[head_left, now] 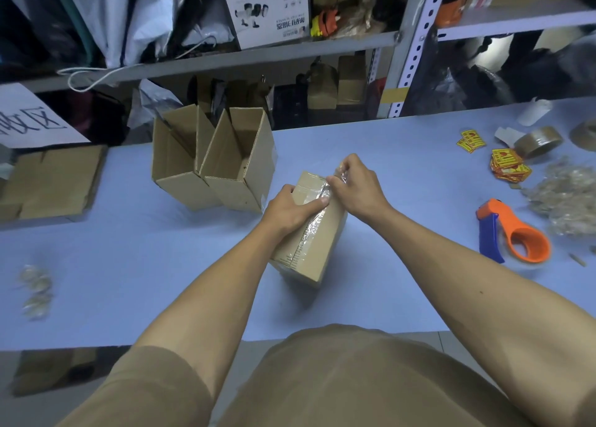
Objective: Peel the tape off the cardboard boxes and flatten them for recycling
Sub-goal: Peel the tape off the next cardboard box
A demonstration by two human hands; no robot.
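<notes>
You stand at a packing bench in a stockroom or small shipping warehouse; slotted metal shelving (409,46) behind the blue worktop (403,155) is crammed with bagged goods and a printed product carton (269,10); an orange tape dispenser (512,233), a brown tape roll (538,141), warning stickers (509,165) and open cardboard boxes (213,159) crowd the surface.

A single wide-angle view comes from the person's head, looking forward and steeply down over the chest and both forearms. The counter (129,249) fills the middle of the frame, close below, with its near edge running across the lower part. The shelving (258,52) behind it crosses the top, bent by the lens. No second view shares the scene.
</notes>
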